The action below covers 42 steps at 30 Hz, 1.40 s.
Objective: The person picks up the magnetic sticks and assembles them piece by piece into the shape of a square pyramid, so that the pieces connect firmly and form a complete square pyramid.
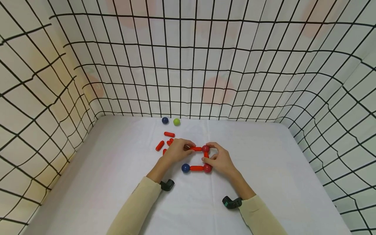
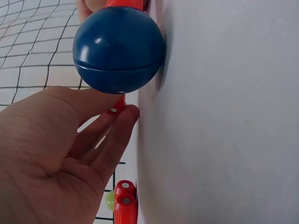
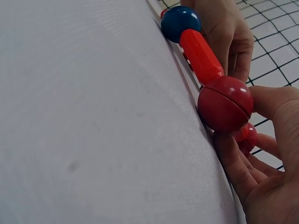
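In the head view my left hand (image 1: 177, 150) pinches the upper red magnetic rod (image 1: 197, 149), whose right end meets a red ball (image 1: 206, 148). A silver-tipped rod end (image 2: 113, 110) shows between thumb and fingers in the left wrist view. My right hand (image 1: 222, 160) grips the side red rod (image 1: 206, 154), its fingers also touching the upper red ball. That side rod runs down to a lower red ball (image 1: 207, 168). From there a lower red rod (image 1: 196, 168) leads left to a blue ball (image 1: 185, 168). Fingers partly cover the side rod.
Several loose red rods (image 1: 160, 145) lie left of my left hand, some partly hidden by it. Farther back are a dark blue ball (image 1: 165, 120) and a green ball (image 1: 176, 121). Black wire mesh (image 1: 191, 68) stands around the white-covered table (image 1: 258, 169).
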Each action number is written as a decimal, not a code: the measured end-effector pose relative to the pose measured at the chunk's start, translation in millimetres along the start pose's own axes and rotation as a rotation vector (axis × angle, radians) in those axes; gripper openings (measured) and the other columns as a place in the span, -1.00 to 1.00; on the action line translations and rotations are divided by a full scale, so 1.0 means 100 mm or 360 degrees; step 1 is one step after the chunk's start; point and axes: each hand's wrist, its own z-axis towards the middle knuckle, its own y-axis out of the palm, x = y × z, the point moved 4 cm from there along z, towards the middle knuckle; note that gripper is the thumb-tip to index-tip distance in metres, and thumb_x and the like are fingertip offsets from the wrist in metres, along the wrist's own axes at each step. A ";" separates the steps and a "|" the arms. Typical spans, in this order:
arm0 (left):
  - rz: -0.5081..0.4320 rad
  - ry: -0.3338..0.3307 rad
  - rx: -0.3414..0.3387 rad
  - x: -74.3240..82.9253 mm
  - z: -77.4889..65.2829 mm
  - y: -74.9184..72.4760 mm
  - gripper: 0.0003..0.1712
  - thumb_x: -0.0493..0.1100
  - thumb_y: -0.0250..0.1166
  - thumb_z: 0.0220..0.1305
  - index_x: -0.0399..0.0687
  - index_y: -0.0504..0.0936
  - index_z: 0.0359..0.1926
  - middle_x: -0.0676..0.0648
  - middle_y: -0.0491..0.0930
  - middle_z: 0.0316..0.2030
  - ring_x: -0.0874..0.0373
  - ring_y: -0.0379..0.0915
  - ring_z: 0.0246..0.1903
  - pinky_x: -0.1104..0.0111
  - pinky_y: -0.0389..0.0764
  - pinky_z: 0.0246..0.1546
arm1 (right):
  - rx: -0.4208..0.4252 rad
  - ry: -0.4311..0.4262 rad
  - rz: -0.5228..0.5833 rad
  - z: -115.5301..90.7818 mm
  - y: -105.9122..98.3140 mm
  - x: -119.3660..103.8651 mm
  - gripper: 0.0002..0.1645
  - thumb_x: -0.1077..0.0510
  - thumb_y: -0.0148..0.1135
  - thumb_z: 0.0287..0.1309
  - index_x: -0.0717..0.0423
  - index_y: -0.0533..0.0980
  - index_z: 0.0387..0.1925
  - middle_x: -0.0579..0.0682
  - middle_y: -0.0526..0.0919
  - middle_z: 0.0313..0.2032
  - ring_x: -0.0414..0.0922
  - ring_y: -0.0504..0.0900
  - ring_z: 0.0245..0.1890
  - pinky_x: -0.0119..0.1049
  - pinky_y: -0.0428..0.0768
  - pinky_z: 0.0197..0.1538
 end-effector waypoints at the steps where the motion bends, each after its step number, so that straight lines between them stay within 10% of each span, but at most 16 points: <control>1: -0.0003 -0.0006 0.0001 0.00 0.00 0.00 -0.72 -0.18 0.39 0.36 0.02 0.77 0.08 0.02 0.77 -0.06 0.16 0.67 -0.11 0.31 0.72 0.02 | 0.0000 0.0001 -0.0007 0.00 0.00 0.00 -0.26 0.10 0.54 0.13 -0.09 0.43 0.32 0.11 0.50 0.28 -0.14 0.66 -0.54 -0.40 0.65 -0.36; 12: -0.0004 0.0004 0.0019 -0.04 -0.01 0.03 -0.72 -0.19 0.39 0.36 0.02 0.76 0.07 0.02 0.77 -0.07 0.17 0.68 -0.13 0.31 0.72 0.02 | 0.0146 -0.0179 -0.0227 0.09 -0.06 -0.04 -0.45 -0.01 0.44 0.24 -0.04 0.54 0.23 0.00 0.59 0.04 -0.05 0.53 -0.27 -0.32 0.56 -0.26; 22: -0.0006 0.0015 0.0052 -0.10 0.00 0.03 -0.73 -0.16 0.42 0.35 0.01 0.76 0.05 0.04 0.78 -0.14 0.21 0.67 -0.16 0.34 0.71 0.00 | -0.0155 -0.0344 -0.0333 0.37 0.01 -0.03 -0.65 0.07 0.37 0.29 -0.04 0.68 0.10 -0.01 0.69 0.00 -0.03 0.48 -0.04 -0.17 0.47 0.03; 42: -0.0085 0.0051 0.0185 -0.19 -0.05 -0.30 -0.58 -0.02 0.44 0.34 -0.11 0.72 0.13 -0.01 0.78 -0.05 0.19 0.72 -0.15 0.34 0.74 -0.04 | -0.0190 -0.0218 -0.0237 0.35 0.01 0.00 -0.71 0.05 0.33 0.34 -0.09 0.67 0.07 -0.02 0.67 0.07 -0.02 0.51 0.07 -0.07 0.50 0.18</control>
